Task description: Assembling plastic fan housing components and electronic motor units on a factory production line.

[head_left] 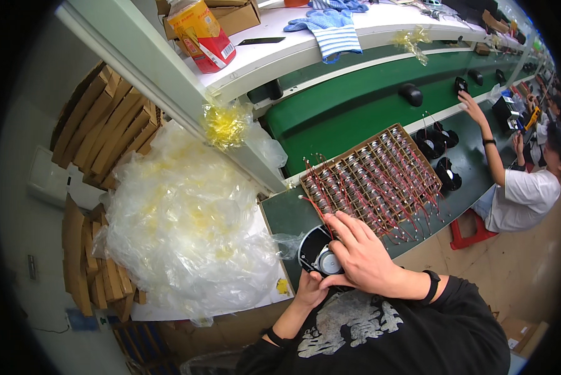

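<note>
My left hand (310, 290) is closed on the lower edge of a black rounded plastic housing (310, 253), held close to my body. Inside the housing shows a small round speaker (329, 262) with a grey centre. Over the housing's right side bends my right hand (363, 255), its fingers gripping the upper edge near red wires and its thumb low by the speaker; part of the housing is hidden under it. Just beyond my hands lies a cardboard tray (417, 150) with dividers, filled with rows of small speakers trailing red wires with white plugs.
More black housings (448, 175) stand right of the tray. A green conveyor belt (349, 112) carries black housings (410, 94). A co-worker (523, 194) reaches toward it. Clear plastic bags (193, 225) heap at left beside a white post (149, 81). Blue striped gloves (333, 34) lie on the shelf.
</note>
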{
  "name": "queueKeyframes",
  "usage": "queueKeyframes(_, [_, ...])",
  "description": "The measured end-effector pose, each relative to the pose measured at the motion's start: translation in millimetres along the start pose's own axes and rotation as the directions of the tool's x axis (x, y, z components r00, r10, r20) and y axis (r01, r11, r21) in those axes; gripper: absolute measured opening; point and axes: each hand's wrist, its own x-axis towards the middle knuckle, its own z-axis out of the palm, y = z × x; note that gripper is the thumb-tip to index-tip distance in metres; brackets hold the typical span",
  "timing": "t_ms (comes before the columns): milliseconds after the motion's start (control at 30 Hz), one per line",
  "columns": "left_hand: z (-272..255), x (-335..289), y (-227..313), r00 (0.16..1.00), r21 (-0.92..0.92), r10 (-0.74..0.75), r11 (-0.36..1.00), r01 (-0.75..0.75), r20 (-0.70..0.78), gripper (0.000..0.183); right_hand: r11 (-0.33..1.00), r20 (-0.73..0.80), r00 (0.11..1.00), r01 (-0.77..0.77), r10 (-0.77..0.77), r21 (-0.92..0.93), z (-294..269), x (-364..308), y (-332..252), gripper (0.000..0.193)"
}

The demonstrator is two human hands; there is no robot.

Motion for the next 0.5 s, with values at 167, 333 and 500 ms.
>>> queueKeyframes(167, [-12.0, 0.2, 1.9, 0.996, -0.110, -0.070, 0.991, 0.076, 0.060, 0.090, 0.983, 0.077, 0.986, 0.141, -0.151, 0.120, -23.0, -6.3, 0.6, 0.045])
queueKeyframes(333, [-5.6, -5.6, 13.6, 0.991, -0.076, -0.098, 0.992, 0.105, 0.092, 0.091, 0.932, 0.099, 0.930, 0.343, -0.354, 0.117, -27.7, 3.2, 1.9, 0.038])
queueKeyframes(500, [-6.1, -11.1, 21.7, 0.987, 0.019, -0.127, 0.992, 0.126, 0.097, 0.094, 0.874, 0.099, 0.870, 0.471, -0.482, 0.117, -22.7, 5.5, 1.6, 0.031])
